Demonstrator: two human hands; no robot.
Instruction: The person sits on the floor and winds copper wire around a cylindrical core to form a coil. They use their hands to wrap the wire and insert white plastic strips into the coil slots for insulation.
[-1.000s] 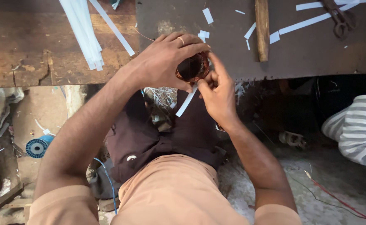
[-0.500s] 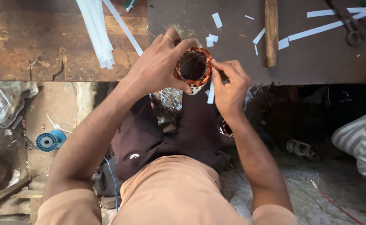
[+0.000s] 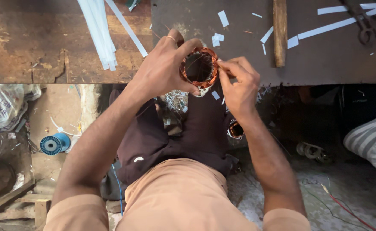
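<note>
Two hands on one copper coil
Your left hand [image 3: 164,70] grips the coil [image 3: 199,67]; your right hand [image 3: 239,83] pinches its right rim, opening facing you

Worn wooden workbench [image 3: 47,51] above a dusty concrete floor [image 3: 282,188].

Two hands, left [image 3: 164,70] and right [image 3: 239,85], on one copper-wound stator ring [image 3: 199,68]. One second wound ring [image 3: 235,129] below it, one wooden handle [image 3: 279,32] and one pair of pliers [image 3: 365,21] right of it. One bundle of white strips [image 3: 97,32] and one blue spool [image 3: 54,143] left of it.
</note>
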